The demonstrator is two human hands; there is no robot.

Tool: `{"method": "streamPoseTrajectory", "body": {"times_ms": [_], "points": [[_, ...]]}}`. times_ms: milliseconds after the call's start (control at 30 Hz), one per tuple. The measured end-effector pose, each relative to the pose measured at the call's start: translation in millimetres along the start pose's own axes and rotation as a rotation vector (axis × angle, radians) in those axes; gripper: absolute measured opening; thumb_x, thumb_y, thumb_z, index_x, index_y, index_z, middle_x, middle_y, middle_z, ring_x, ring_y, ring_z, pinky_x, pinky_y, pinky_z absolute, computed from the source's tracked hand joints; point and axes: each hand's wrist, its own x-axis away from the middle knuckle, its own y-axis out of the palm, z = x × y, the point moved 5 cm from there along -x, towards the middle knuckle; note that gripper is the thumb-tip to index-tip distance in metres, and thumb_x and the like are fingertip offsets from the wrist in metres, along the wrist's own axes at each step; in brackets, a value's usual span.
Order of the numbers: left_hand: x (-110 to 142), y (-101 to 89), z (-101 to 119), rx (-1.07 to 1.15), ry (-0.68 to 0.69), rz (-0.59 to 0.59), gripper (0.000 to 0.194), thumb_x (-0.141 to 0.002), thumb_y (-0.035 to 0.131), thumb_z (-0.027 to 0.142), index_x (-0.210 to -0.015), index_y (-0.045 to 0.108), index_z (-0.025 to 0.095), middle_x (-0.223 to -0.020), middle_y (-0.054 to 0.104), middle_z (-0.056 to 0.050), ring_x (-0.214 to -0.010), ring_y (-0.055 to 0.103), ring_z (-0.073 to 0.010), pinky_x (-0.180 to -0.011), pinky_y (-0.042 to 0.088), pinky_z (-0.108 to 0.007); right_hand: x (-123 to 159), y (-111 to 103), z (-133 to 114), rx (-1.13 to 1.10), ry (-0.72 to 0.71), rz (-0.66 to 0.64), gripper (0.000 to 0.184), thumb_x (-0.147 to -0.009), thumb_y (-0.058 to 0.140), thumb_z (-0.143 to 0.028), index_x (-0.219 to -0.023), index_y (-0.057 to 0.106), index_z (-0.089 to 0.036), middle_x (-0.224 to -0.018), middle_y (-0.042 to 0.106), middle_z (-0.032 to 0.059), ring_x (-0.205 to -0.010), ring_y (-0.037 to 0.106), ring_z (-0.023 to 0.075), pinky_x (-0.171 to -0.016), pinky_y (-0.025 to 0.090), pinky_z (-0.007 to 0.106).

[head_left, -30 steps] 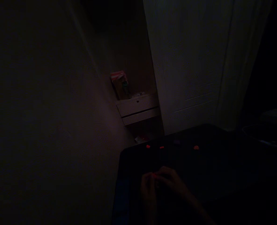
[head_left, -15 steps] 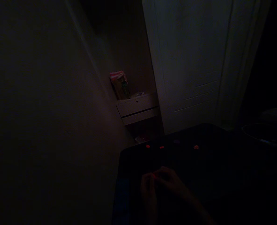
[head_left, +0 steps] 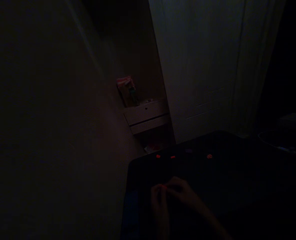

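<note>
In the dim head view, my left hand [head_left: 158,199] and my right hand [head_left: 181,188] meet over a dark surface [head_left: 195,173]. Between their fingertips is a small red piece [head_left: 164,187], pinched from both sides; its kind is too dark to make out. Farther off on the same surface lie one small red piece [head_left: 158,156], a flat red piece [head_left: 173,157] beside it, and an orange-red piece [head_left: 209,156] to the right. A faint dark object [head_left: 188,151] is between them, its shape unclear.
A pale wall [head_left: 62,133] runs along the left. Beyond the surface stand a drawer unit [head_left: 146,115] with a bag [head_left: 126,90] on top, and a light door-like panel [head_left: 200,66]. A thin cable [head_left: 273,146] lies at the right.
Both hands stay nearly in place, fingertips together on the red piece, with only a slight shift of the fingers. The view has moved very slightly. The pieces on the surface have not moved.
</note>
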Motion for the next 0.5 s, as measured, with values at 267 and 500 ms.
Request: {"method": "streamPoseTrajectory", "body": {"times_ms": [267, 500], "points": [[-0.1, -0.5, 2.9, 0.002, 0.013, 0.011, 0.051, -0.079, 0.069, 0.064, -0.092, 0.067, 0.015, -0.093, 0.069, -0.012, -0.089, 0.066, -0.0266, -0.081, 0.054, -0.037, -0.8, 0.9, 5.5, 0.01, 0.045, -0.01, 0.029, -0.09, 0.073, -0.047, -0.098, 0.08, -0.02, -0.096, 0.074, 0.0077, -0.091, 0.069, 0.0246, -0.082, 0.05, 0.034], [1.2, -0.7, 3.1, -0.021, 0.018, 0.009, 0.049, -0.08, 0.069, 0.063, -0.089, 0.066, 0.015, -0.085, 0.067, -0.008, -0.077, 0.062, -0.0223, -0.072, 0.05, -0.033, 0.4, -0.5, 2.1, 0.026, 0.084, -0.003, 0.03, -0.088, 0.073, -0.047, -0.094, 0.079, -0.019, -0.094, 0.073, 0.0082, -0.089, 0.068, 0.0252, -0.079, 0.05, 0.034]]}}
